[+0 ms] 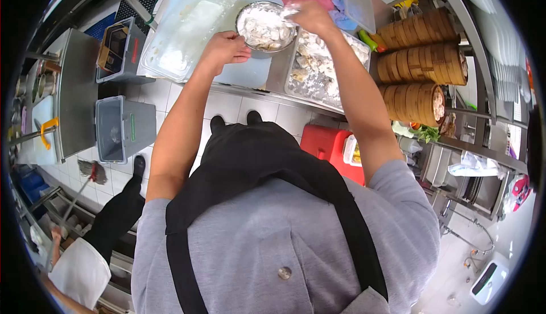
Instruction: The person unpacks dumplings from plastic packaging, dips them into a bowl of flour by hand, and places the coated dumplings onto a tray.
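A round metal bowl point(266, 45) holds pale pieces coated in white powder point(264, 27). My left hand point(227, 51) is at the bowl's left rim, its thumb and fingers closed on the edge. Over the bowl's right rim is my right hand point(310, 18), with its fingers bunched together and white with powder. What they hold, if anything, is too blurred to name. Below my right hand lies a metal tray point(310, 89) with powder-coated pieces and loose white powder.
A clear plastic tray point(193, 29) lies left of the bowl on a light-blue cutting board point(244, 75). Bamboo steamers point(418, 63) are stacked at right, beside a green chili point(367, 40). A red cooler point(324, 143) stands under the counter. Another person point(85, 268) holds a mop at lower left.
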### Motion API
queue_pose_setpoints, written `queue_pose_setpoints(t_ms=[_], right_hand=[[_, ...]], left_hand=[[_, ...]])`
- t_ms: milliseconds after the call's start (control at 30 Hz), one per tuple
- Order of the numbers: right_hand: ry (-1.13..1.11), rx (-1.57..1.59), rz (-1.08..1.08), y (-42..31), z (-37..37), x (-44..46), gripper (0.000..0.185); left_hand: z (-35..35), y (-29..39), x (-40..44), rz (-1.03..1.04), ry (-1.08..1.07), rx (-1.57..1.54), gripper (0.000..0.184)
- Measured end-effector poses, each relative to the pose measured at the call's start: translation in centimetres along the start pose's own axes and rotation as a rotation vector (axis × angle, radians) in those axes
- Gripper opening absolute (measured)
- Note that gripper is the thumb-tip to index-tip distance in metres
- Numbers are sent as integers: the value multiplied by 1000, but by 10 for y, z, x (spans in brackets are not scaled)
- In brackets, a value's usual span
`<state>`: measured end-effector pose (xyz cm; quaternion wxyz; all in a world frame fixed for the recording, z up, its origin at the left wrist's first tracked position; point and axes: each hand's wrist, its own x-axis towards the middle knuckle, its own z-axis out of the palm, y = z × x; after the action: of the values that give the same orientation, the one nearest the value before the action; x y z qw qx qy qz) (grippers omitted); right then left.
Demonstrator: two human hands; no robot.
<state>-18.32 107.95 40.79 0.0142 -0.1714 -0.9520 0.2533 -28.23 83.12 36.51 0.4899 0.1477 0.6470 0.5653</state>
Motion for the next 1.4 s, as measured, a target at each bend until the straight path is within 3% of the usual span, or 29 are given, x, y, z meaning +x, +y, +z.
queue_pose_setpoints(t_ms=[133, 267, 300, 500, 633, 733, 800, 867, 933, 967, 1200, 1300, 1400], right_hand=[[-58, 228, 229, 20, -25, -60, 34], [-105, -185, 197, 78, 29, -78, 29], [-45, -85, 356, 79, 36, -79, 32], [71, -126, 390, 87, 40, -82, 37], [-17, -96, 318, 94, 40, -95, 35], [-3, -1, 436, 83, 37, -106, 33], [-18, -153, 155, 84, 53, -117, 31], [-81, -75, 156, 84, 49, -116, 33], [202, -150, 357, 70, 38, -121, 34], [135, -153, 391, 64, 33, -122, 34], [130, -413, 349, 48, 30, -113, 35], [384, -193, 106, 21, 20, -81, 43], [86, -50, -66, -47, 11, -51, 50]], left_hand=[[1, 3, -1, -9, 8, -2, 24], [0, 3, -1, -4, -1, 14, 25], [0, 3, 0, -7, -4, 17, 25], [3, 5, 0, -4, 23, -3, 22], [2, 2, 0, -6, 18, 5, 23], [1, 2, -1, 0, 18, 0, 24], [3, 2, -1, 7, 11, -7, 23], [3, 3, -1, 12, 23, -10, 24], [3, 0, 0, 10, 24, -22, 24], [2, 0, 1, 12, 24, -31, 24], [3, -1, -5, 17, 33, -37, 23], [2, 3, -5, 6, 37, -40, 21], [2, 4, -2, 9, 22, -33, 20]])
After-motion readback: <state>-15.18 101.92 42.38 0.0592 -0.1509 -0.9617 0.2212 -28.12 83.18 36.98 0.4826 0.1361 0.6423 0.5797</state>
